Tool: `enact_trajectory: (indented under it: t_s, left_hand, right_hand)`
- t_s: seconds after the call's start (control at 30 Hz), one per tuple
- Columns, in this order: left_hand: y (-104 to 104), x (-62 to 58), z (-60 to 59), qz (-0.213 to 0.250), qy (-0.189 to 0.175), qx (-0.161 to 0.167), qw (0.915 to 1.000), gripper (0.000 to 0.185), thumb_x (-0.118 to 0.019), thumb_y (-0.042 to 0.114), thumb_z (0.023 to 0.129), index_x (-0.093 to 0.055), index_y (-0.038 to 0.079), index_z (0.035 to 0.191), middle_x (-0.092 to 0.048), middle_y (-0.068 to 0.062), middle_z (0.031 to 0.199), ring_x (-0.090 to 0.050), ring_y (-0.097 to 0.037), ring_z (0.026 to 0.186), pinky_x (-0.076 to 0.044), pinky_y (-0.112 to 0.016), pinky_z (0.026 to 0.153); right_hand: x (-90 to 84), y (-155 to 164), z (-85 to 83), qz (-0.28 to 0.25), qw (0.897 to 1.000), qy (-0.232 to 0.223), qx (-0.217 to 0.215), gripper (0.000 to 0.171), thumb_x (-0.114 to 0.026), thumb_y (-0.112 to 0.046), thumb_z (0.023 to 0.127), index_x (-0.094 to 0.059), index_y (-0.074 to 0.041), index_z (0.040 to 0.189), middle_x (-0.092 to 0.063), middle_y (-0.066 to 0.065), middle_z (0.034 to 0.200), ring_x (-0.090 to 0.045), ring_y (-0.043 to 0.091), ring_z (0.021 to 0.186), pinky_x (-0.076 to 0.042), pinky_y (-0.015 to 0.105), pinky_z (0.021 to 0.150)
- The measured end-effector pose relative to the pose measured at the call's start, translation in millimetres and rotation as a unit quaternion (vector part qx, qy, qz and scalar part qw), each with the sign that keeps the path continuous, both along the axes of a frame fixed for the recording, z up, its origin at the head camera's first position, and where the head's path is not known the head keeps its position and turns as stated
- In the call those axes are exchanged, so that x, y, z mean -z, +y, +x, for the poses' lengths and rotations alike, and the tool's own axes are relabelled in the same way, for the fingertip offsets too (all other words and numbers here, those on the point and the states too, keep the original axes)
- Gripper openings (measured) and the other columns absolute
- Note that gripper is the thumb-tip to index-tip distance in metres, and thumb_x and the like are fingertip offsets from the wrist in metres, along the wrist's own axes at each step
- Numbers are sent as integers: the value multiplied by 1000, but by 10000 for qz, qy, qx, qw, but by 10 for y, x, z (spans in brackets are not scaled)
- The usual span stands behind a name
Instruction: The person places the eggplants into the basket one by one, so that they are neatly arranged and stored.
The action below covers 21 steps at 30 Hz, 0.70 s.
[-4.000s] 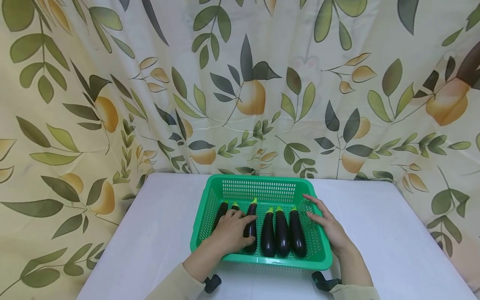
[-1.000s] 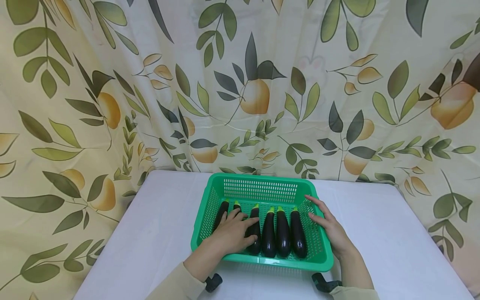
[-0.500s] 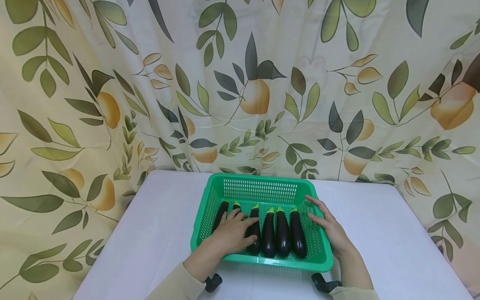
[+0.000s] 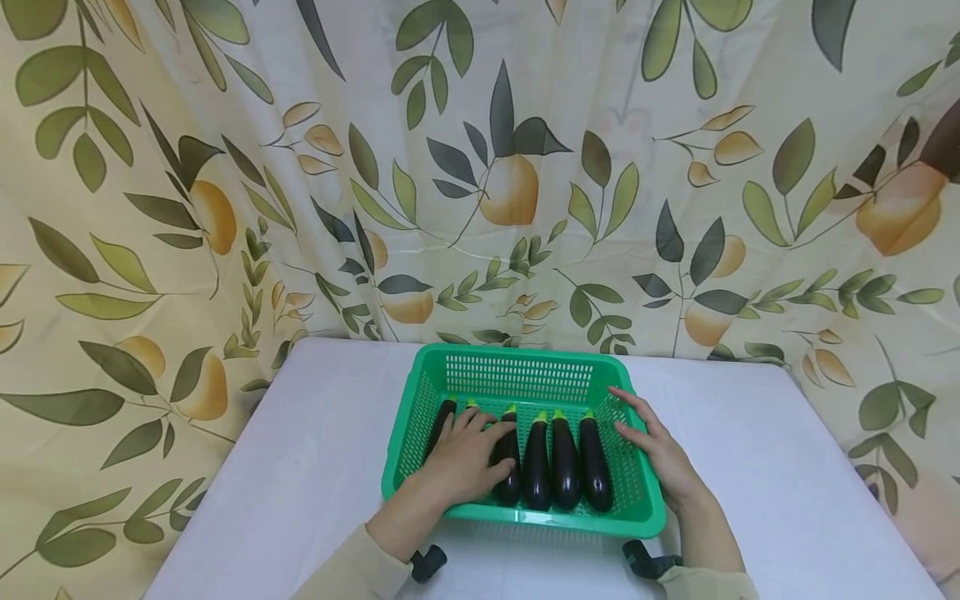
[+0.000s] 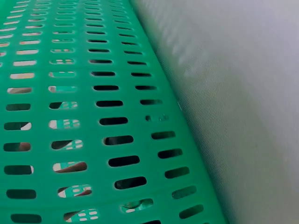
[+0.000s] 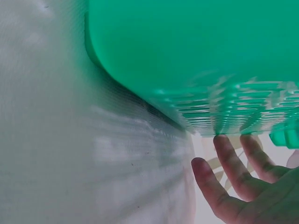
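Note:
A green plastic basket [image 4: 525, 357] stands on the white-covered table and holds several dark eggplants [image 4: 566, 467] with green stem ends, lying side by side. In the head view my left hand [image 4: 459, 457] rests over the eggplants on the left, fingers spread. It hides most of the second eggplant [image 4: 472, 403]; its index finger and thumb lie across the third [image 4: 509, 487]. My right hand [image 4: 663, 458] touches the basket's right side, thumb and index finger at the rim. Its other fingers, seen straight in the right wrist view, meet the outer wall [image 6: 210, 107]. The left wrist view shows only the slotted basket wall [image 5: 107, 88].
A white cloth covers the table [image 4: 337, 400], with bare surface on both sides of the basket. Behind it hangs a curtain [image 4: 480, 167] printed with leaves and fruit. Black wrist devices [image 4: 427, 564] sit under both forearms.
Since four seconds ago the third eggplant has shifted slightly nearer and right. In the last half second my left hand has crept forward a little over the second eggplant. The right hand stays put.

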<state>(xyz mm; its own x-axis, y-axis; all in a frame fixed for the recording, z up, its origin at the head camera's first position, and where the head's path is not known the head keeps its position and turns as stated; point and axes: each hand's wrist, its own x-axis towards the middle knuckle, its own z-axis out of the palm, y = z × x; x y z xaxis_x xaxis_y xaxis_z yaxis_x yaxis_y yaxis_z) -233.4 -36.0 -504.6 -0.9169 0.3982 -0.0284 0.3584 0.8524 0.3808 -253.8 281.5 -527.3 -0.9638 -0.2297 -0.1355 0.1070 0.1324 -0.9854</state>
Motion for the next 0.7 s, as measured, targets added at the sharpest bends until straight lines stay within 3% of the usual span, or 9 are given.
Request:
enact_trajectory:
  t_s: [0.13,0.37,0.53,0.7]
  left_hand:
    - [-4,-44,1,291,170,52,9994,54,-64,44,101,-54,26,151,-55,-6,151,-39,-32,148,-25,-67,123]
    - [-45,-124,8,662,407,99,9969,53,-64,43,101,-55,24,150,-58,-3,145,-44,-29,143,-28,-62,123]
    - [-149,-216,-1,639,437,145,9969,53,-64,43,101,-56,23,149,-59,-5,144,-45,-32,143,-30,-61,122]
    - [-304,-302,-23,650,340,216,9971,56,-64,43,102,-53,22,152,-54,-9,152,-39,-37,149,-27,-64,123]
  right_hand:
    - [-35,10,16,166,9997,22,165,57,-46,-33,111,-26,-31,164,-14,16,171,-30,49,150,-50,56,103]
    - [-123,11,64,751,9958,121,510,61,-55,-34,108,-30,-28,164,-20,20,171,-38,51,146,-54,60,101]
    - [-195,-4,93,1601,9851,179,597,63,-57,-41,106,-33,-27,163,-33,21,165,-49,46,139,-59,49,94]
    - [-266,1,129,2288,9711,386,559,66,-55,-47,106,-34,-23,163,-29,23,166,-43,52,142,-57,58,96]
